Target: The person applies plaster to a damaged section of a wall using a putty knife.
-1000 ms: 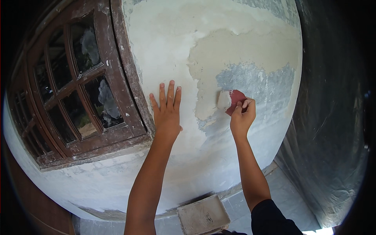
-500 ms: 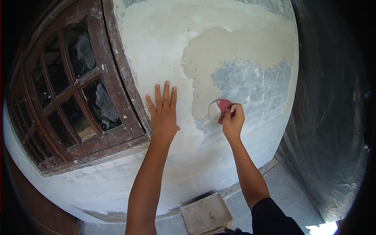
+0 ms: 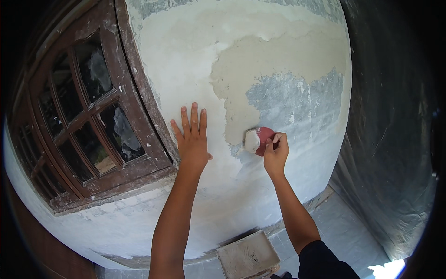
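Note:
With fingers spread, my left hand (image 3: pixel 192 144) lies flat against the plastered wall (image 3: pixel 181 60), a little right of the window frame. My right hand (image 3: pixel 277 156) grips a red putty scraper (image 3: pixel 265 138) whose left part is coated with whitish filler. The scraper is at the wall, by the lower left edge of a grey bare patch (image 3: pixel 283 97). Around that patch runs a beige layer of filler (image 3: pixel 260 53) with a ragged edge. My right fingers partly cover the scraper.
A brown wooden window (image 3: pixel 88 111) with several panes fills the left side. Below, a rectangular tray (image 3: pixel 248 255) smeared with filler rests on the floor against the wall's foot. Dark plastic sheeting (image 3: pixel 390 139) hangs at the right.
The whole wall sits slightly lower in the picture. My right hand and the scraper have shifted slightly down with it, while my left hand stays flat on the wall.

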Demonstrator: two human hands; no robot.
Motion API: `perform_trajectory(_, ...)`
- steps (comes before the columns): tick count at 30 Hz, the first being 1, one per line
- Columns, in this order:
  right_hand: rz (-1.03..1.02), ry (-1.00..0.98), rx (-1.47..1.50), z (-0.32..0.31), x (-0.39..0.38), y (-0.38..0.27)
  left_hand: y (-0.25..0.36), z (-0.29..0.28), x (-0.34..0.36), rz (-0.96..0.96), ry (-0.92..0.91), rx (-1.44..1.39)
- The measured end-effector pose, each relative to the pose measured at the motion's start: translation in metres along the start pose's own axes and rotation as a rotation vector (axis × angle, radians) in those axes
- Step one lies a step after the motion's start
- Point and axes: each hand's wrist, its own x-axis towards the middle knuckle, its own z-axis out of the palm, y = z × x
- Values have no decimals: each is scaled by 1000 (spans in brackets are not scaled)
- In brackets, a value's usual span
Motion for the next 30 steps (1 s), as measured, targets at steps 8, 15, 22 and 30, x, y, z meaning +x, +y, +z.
perform_trajectory(8,107,171,14,-2,1,-7,-2,0,0,-2,5,5)
perform_trajectory(15,176,254,-87,-3,7,0,0,-2,1,-1,-2,-5)
perform_trajectory(22,154,123,-37,8,-2,5,2,-2,0,10,12,17)
perform_trajectory(30,370,116,38,34,-23,0,-1,0,2,5,10,24)
